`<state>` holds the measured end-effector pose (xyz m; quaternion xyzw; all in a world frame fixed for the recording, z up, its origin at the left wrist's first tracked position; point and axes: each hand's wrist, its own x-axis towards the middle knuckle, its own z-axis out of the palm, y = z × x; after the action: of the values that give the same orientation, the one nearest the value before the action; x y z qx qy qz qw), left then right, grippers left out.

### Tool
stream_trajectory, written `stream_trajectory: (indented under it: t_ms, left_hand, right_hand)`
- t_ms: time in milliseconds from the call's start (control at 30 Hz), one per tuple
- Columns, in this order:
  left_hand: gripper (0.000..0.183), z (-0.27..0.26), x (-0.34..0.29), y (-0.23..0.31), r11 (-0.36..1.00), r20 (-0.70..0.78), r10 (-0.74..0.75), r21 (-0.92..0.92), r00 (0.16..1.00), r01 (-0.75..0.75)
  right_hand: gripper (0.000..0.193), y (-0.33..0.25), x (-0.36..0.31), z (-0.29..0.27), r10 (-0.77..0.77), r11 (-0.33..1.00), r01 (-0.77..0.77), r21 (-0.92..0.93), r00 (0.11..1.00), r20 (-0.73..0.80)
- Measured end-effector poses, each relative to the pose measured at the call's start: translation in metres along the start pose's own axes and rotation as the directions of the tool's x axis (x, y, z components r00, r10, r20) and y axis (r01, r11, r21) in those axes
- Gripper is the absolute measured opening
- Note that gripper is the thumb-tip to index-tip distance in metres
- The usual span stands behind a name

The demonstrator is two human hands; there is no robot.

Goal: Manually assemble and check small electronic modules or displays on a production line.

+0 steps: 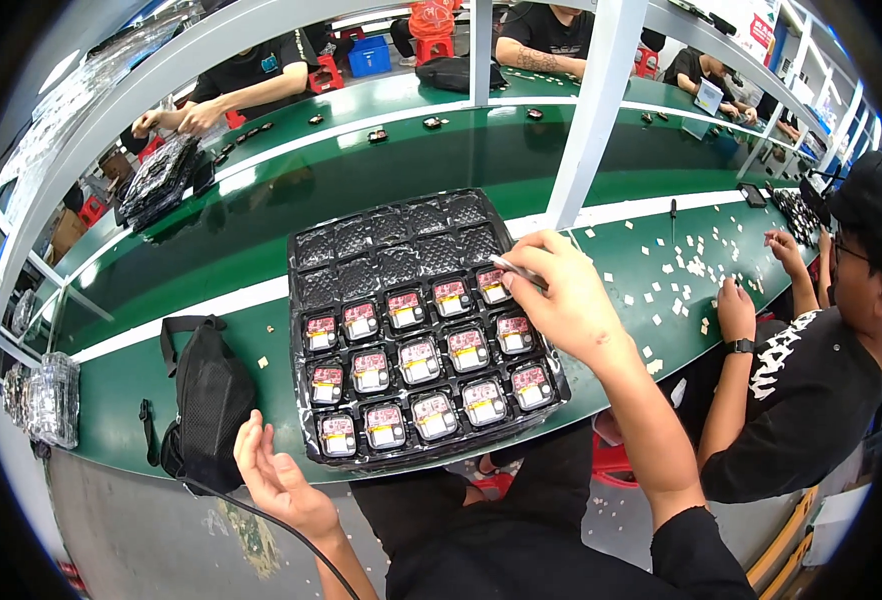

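Observation:
A black plastic tray (391,262) with rows of square pockets lies on the green bench in front of me. Its three nearer rows hold small square dark-framed modules (420,360) with pink, white and yellow faces; the two far rows show bare textured pockets. Over the tray's right side, my right hand (559,280) pinches a slim silvery tool (514,268), possibly tweezers, close to the module (491,288) at the right end of the third row. My left hand (286,485) is held off the tray's near left corner, palm up, fingers apart, holding nothing.
A black bag (213,400) lies left of the tray, with stacked clear trays (53,400) farther left. Small pale pieces (696,265) are scattered at the right, beside a seated co-worker (811,390). A white post (598,110) rises behind the tray. A dark cable (281,522) passes near my left hand.

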<state>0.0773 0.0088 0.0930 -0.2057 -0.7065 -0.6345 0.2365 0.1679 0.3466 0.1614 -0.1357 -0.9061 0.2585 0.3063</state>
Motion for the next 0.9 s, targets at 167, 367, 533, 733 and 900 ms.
stream_trajectory:
  t_ms: [167,367,533,733,900]
  left_hand:
    - [0.033,0.007,0.012,-0.043,0.910,-0.040,-0.324,-0.287,0.945,0.300]
    - [0.032,0.006,-0.002,-0.079,0.838,-0.080,-0.464,-0.362,0.882,0.408]
    - [0.034,0.012,-0.004,-0.076,0.885,-0.094,-0.381,-0.325,0.920,0.333]
    - [0.043,0.002,-0.010,-0.055,0.994,-0.092,-0.106,0.032,0.990,0.109]
    - [0.048,0.000,-0.011,-0.020,0.965,-0.063,0.128,0.237,0.990,-0.110]
  right_hand:
    - [0.016,0.014,-0.023,-0.005,0.285,0.922,-0.216,0.323,0.940,-0.186]
    - [0.016,0.030,-0.092,0.016,0.361,0.925,-0.336,0.174,0.922,-0.141]
    - [0.018,0.024,-0.131,0.012,0.385,0.922,-0.387,-0.008,0.919,-0.089]
    - [0.019,0.025,-0.148,0.003,0.391,0.905,-0.402,-0.137,0.915,-0.103]
    - [0.022,0.028,-0.154,0.002,0.341,0.894,-0.378,-0.240,0.923,-0.180]
